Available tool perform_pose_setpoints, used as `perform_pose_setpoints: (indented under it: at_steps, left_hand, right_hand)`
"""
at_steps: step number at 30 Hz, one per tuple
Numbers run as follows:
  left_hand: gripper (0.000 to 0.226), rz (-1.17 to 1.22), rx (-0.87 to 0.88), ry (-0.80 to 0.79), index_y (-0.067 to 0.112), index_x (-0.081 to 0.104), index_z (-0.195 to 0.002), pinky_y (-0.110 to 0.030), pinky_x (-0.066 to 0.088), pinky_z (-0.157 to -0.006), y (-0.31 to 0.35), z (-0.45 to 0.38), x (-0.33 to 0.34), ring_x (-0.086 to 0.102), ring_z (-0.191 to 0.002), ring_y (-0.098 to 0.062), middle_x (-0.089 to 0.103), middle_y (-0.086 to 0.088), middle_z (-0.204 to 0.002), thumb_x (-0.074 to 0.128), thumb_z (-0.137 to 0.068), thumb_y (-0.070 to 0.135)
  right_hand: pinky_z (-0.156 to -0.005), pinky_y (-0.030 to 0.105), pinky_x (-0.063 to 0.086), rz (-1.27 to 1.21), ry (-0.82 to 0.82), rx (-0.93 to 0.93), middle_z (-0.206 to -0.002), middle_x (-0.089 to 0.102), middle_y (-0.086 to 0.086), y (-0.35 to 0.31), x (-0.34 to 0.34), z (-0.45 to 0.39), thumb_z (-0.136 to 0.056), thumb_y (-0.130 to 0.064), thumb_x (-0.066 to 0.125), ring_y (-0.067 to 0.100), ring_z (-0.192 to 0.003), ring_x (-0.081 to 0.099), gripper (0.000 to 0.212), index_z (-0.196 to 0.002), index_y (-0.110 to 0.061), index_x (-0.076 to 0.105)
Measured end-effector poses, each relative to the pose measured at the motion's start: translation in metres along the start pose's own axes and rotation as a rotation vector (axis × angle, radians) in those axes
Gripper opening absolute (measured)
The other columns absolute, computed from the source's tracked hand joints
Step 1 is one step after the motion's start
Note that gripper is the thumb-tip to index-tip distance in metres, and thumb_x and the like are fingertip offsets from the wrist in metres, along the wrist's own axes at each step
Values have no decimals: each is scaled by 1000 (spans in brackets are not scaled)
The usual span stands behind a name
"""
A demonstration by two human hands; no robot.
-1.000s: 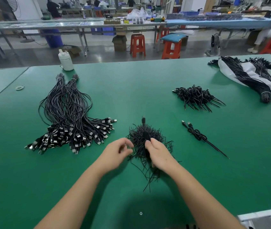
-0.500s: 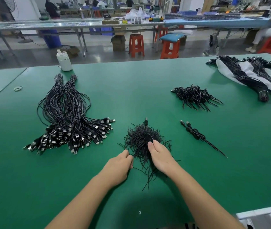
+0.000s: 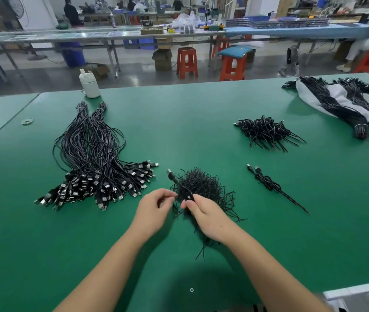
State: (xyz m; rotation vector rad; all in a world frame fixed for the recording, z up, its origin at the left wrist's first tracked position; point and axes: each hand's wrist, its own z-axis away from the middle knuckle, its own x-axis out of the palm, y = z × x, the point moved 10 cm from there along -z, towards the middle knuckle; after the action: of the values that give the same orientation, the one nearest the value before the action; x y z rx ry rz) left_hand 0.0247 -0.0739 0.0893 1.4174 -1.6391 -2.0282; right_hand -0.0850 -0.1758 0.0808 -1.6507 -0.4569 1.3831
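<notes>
2 hands meet at the near edge of the pile of black ties point(image 3: 203, 185). I see the right hand point(image 3: 208, 218) pinching a folded black cable point(image 3: 174, 180) between thumb and fingers. The cable lies over the pile, with its plug pointing away from the hands. The left hand point(image 3: 155, 209) has curled fingers, with the fingertips almost at the cable, but I cannot tell if it holds something. Left of the left hand lies a big bundle of USB cables point(image 3: 93, 172). Right of the right hand lies 1 tied cable point(image 3: 267, 183), and beyond it a heap of tied cables point(image 3: 267, 134).
</notes>
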Motion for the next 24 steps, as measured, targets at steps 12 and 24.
perform_pose_setpoints:
  at_steps: [12,24]
  left_hand:
    - [11,-357,334,-78,21,72,-100,-30,52,-77,45,23,22,60,-84,-13,63,7,-93,68,-90,16]
    - [12,-283,547,-133,14,61,-93,-31,48,-86,72,26,17,60,-97,-14,67,1,-102,57,-93,3]
  right_hand:
    - [-59,26,34,-48,36,139,-74,47,-2,15,-1,-2,-106,-28,40,11,-64,40,33,-75,-17,42]
    - [-42,24,16,-522,-209,351,-58,29,-8,22,29,9,-93,-20,38,10,-45,21,13,-80,-21,39]
